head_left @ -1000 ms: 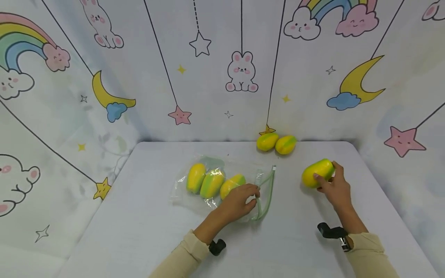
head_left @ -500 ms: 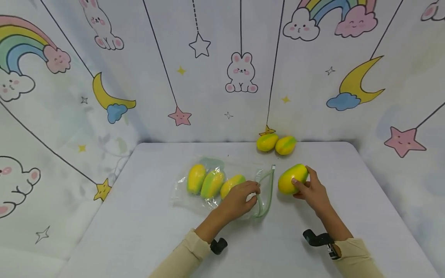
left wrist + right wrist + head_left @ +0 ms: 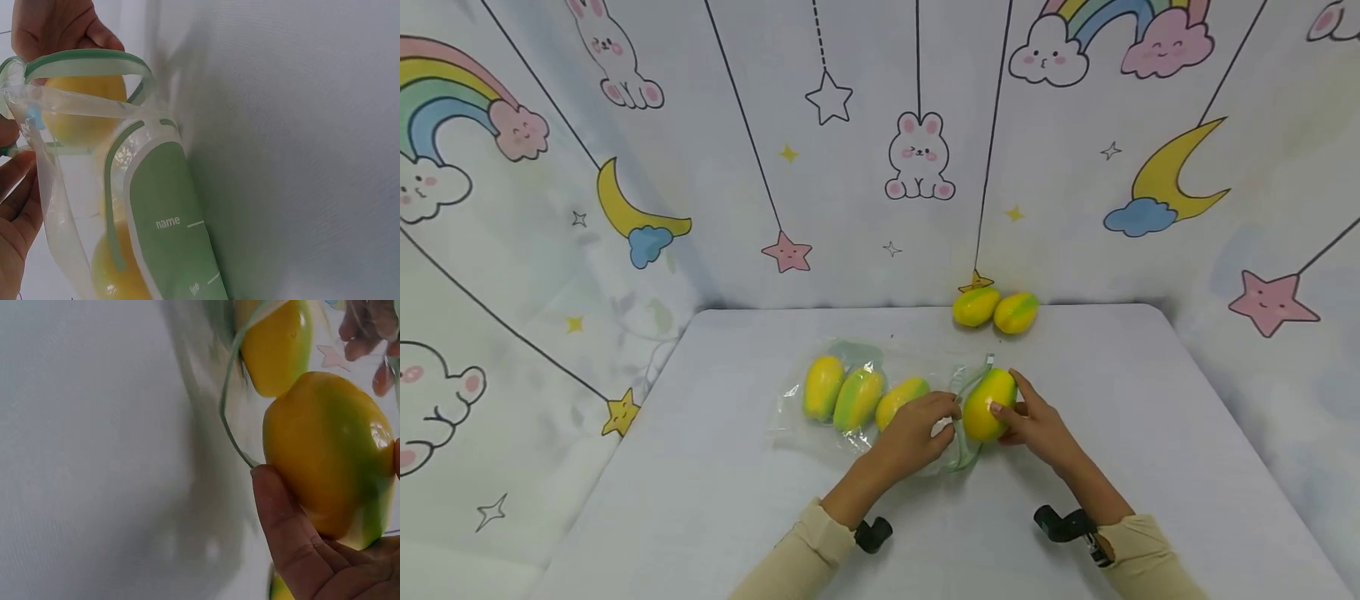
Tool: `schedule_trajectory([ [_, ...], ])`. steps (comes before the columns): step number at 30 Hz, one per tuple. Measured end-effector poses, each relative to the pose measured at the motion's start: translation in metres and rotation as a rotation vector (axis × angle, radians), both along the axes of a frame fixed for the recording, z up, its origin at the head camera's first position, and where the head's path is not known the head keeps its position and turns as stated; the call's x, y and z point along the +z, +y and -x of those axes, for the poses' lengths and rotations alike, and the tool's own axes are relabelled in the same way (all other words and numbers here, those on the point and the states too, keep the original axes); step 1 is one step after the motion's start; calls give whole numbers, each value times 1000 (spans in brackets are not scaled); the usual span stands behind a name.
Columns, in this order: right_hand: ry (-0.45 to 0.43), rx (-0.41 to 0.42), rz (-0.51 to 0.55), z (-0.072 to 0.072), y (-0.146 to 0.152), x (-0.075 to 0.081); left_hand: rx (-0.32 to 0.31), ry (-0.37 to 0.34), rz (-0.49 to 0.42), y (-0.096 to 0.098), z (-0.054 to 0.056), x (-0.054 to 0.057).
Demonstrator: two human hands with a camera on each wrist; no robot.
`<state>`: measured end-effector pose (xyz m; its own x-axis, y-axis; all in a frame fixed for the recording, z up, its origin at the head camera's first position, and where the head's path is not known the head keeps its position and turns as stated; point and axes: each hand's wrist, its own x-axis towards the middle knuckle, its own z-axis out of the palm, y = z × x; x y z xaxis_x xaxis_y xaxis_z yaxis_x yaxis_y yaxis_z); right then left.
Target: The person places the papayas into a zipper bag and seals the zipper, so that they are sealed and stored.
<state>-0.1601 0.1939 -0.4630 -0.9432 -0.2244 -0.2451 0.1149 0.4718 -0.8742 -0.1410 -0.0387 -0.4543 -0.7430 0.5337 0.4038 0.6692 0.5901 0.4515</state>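
Observation:
My right hand [image 3: 1037,429] grips a yellow-green mango [image 3: 987,407] at the mouth of a clear zip bag [image 3: 169,200]. Thumb and fingers lie on either side of the fruit. My left hand [image 3: 913,435] pinches the bag's green-edged rim, its fingertips partly hidden in the left wrist view. That rim stands spread into a loop, and in the left wrist view the held mango shows through it. Inside the bag, which lies on its side, are three mangoes, among them the leftmost mango [image 3: 823,388]; the one nearest the mouth is partly covered by my left hand.
Two loose mangoes, a left one [image 3: 976,307] and a right one [image 3: 1016,313], sit at the back edge of the white table [image 3: 700,500]. Behind them rises a patterned cloth wall [image 3: 850,183]. A dark camera mount [image 3: 1063,523] juts from my right wrist.
My right hand has carried its mango leftward from the table's right side to the bag's mouth. My left hand has stayed at the rim.

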Motion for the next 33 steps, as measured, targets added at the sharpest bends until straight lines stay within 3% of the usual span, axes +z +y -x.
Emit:
schedule_trajectory([
  [7, -21, -3, -5, -2, -8, -5, 9, -9, -5, 3, -1, 3],
  [14, 41, -22, -111, -4, -13, -5, 25, -10, 2, 4, -1, 2],
  [19, 71, -62, -120, -7, -20, -2, 28, -17, 6, 4, -3, 2],
  [28, 122, -93, -26, -11, -33, -14, -1, 15, -24, 6, -3, 1],
  [33, 83, -114, 42, -13, -42, -18, 3, 21, -3, 8, -5, 2],
])
